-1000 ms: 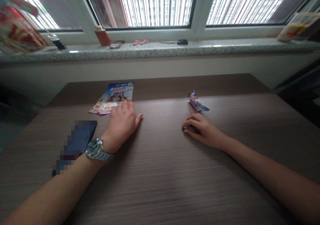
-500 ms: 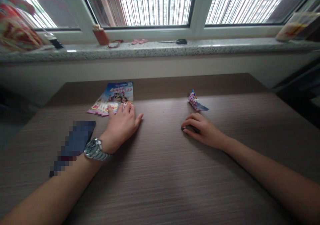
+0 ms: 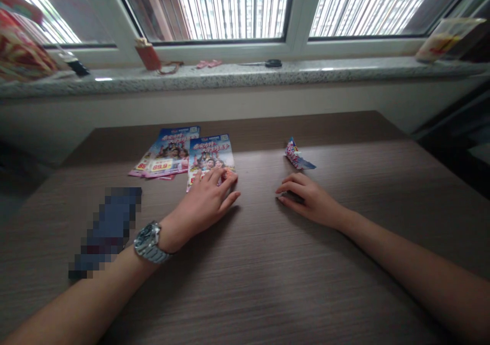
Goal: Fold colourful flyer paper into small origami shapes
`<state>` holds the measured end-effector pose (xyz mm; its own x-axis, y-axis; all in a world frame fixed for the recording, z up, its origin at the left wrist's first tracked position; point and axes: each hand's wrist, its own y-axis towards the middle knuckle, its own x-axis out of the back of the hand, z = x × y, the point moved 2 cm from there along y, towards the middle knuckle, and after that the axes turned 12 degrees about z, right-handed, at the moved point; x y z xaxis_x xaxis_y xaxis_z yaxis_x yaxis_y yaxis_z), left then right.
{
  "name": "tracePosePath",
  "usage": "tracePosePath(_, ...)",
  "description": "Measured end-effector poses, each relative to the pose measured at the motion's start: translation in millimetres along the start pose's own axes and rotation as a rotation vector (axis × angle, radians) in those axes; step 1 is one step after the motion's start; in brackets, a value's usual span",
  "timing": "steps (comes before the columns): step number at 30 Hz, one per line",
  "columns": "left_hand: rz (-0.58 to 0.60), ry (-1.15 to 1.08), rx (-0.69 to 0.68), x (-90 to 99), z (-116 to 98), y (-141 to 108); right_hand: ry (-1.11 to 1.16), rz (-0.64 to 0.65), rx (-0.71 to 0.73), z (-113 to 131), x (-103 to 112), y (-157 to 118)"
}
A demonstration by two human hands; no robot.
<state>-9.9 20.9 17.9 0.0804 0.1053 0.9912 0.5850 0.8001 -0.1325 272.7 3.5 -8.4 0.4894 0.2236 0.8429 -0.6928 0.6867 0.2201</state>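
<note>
Loose flyer has come out to the right of the flyer stack since the last half-second; left hand has gone across with it. I see that flyer lying picture-side up on the table, its left edge just beside the stack's right edge. Left hand: palm down, fingers slightly bent over the flyer's lower part, thumb standing apart to the right; pressing from above, no pinch that I can make out. Metal watch on that wrist. Right hand: resting on the table, fingers loosely curled, thumb tip near the index finger; shadow fills the gap, so I cannot tell whether anything is held. Folded paper piece, printed blue and pink, just beyond it, apart from the fingers. Dark pixelated slab near the left forearm. Scissors on the speckled sill behind.
</note>
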Motion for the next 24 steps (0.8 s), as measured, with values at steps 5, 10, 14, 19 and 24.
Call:
tracePosePath(5, -0.002, -0.081, -0.163, -1.0, -14.9, -0.4, -0.116, -0.229, -0.08, 0.1, 12.1, -3.8)
tracePosePath(10, 0.009, -0.101, -0.252, -4.2, -24.3, -1.5, -0.304, -0.438, -0.277, -10.8, 29.5, -9.5)
tracePosePath(14, 0.027, -0.11, -0.293, -4.8, -29.4, -2.5, -0.347, -0.406, -0.356, -24.9, 34.4, -10.6)
tracePosePath(19, 0.04, -0.111, -0.336, -5.4, -35.4, -3.2, -0.287, -0.366, -0.367, -38.5, 30.7, -9.0)
tracePosePath(24, 0.038, -0.122, -0.351, -7.4, -37.1, -3.6, -0.239, -0.359, -0.396, -45.3, 30.7, -9.9)
